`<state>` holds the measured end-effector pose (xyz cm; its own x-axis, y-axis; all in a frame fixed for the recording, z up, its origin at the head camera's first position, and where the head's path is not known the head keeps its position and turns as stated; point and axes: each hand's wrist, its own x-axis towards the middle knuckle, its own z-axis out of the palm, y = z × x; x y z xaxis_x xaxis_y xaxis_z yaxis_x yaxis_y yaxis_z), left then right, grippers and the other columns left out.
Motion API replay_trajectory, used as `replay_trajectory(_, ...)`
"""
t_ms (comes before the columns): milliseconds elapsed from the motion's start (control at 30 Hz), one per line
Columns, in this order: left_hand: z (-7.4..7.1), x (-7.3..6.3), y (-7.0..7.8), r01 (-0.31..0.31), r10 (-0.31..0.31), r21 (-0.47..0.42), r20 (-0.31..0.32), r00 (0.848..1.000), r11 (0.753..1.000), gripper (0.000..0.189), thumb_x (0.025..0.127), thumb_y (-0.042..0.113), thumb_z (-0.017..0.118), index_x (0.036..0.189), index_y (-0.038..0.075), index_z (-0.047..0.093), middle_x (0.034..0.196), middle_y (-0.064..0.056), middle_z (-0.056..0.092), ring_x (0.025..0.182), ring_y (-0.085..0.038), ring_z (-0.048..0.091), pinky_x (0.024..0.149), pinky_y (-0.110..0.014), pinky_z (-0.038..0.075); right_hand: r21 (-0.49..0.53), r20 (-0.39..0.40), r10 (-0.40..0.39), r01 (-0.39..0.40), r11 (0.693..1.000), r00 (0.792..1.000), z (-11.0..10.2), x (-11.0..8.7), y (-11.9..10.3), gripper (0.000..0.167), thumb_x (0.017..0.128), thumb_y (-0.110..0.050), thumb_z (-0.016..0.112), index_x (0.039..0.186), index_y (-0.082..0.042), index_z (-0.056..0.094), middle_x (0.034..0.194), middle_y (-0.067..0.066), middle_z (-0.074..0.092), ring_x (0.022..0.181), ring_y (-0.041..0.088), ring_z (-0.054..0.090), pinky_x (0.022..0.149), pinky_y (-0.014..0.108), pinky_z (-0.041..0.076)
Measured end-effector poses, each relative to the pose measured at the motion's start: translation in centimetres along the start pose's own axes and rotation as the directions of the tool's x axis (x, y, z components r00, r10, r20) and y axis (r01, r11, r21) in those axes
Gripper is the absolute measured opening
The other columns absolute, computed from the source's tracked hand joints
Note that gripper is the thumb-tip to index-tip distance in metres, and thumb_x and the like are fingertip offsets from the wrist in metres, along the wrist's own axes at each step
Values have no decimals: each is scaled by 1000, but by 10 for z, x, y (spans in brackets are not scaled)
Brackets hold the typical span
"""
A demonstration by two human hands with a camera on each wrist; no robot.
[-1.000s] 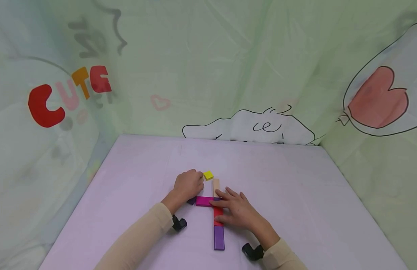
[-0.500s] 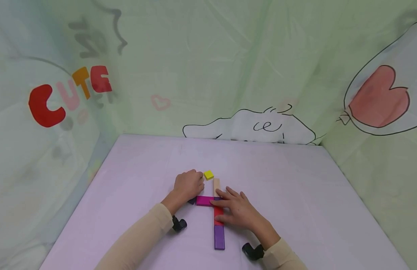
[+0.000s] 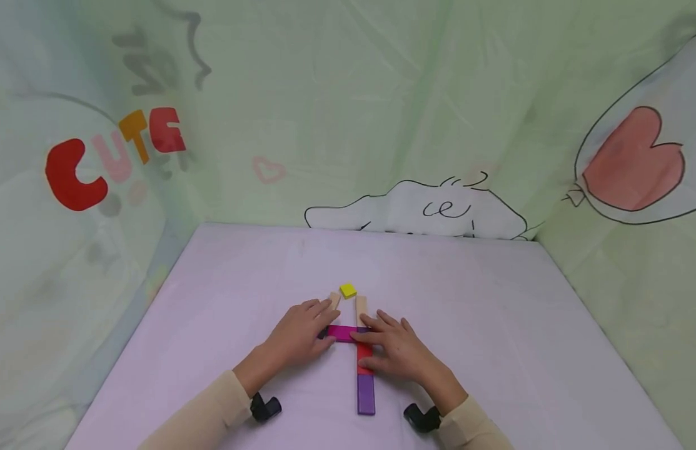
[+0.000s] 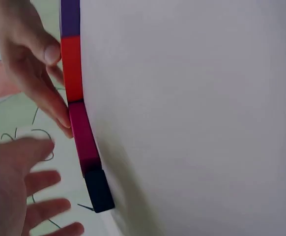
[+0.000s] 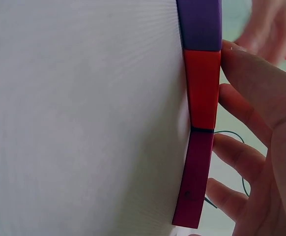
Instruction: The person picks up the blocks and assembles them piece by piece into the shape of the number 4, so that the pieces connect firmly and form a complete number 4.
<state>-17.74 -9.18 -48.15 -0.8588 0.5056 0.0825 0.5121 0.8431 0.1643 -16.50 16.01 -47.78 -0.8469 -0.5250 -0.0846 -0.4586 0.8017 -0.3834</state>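
My right hand point(image 3: 401, 351) lies with fingers spread and straight over the middle of a row of flat blocks. Its fingertips touch the red block point(image 5: 203, 88) and the blocks around it. Below the red one is a purple block point(image 3: 366, 395); above, a pale wooden block point(image 3: 361, 307). A magenta block point(image 3: 341, 334) reaches left from the row, ending at a dark block point(image 4: 99, 191). My left hand point(image 3: 296, 336) hovers with fingers loosely extended by that dark end, partly covering it, and grips nothing. A second pale wooden block point(image 3: 334, 300) slants beyond its fingertips.
A yellow square block point(image 3: 348, 290) lies behind the gap between the two wooden blocks. Black wrist devices point(image 3: 266, 408) sit at both sleeves. Printed cloth walls point(image 3: 348, 125) surround the lilac table point(image 3: 466, 300) at the back and sides.
My left hand has let go at the upper left and drawn back toward me and left, its fingers straightening; the slanted wooden block now shows. My right hand has stayed put.
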Motion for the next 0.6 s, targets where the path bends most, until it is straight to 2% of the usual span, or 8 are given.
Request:
replay_trajectory(67,1,-13,-1,-41,41,-2,70,997,999,63,99,51,62,154,22,50,164,-6,42,150,-34,40,117,-57,39,2,4,-2,2,1000,1000,-1,0,0,51,88,-44,80,136,-31,69,161,4,49,153,44,32,113,82,21)
replay_trajectory(167,1,-27,0,-45,48,-19,154,987,999,73,99,59,57,161,26,38,171,-3,30,157,-35,28,122,-61,30,-3,12,2,-2,1000,1000,-2,0,0,51,88,-45,79,137,-31,69,161,5,48,153,45,32,113,82,21)
replay_trajectory(300,0,-35,3,-53,60,-45,172,983,998,80,99,64,52,165,25,30,173,-3,23,160,-34,21,124,-63,24,-3,8,13,-13,1000,1000,-2,-1,1,51,87,-44,80,136,-32,70,160,5,49,153,44,32,113,82,21)
replay_trajectory(600,5,-39,7,-87,87,-9,199,976,996,85,97,70,47,165,21,29,174,-4,20,161,-28,18,126,-63,19,-6,4,12,-12,1000,1000,0,1,1,52,87,-46,80,136,-32,69,161,4,48,154,43,32,114,81,20)
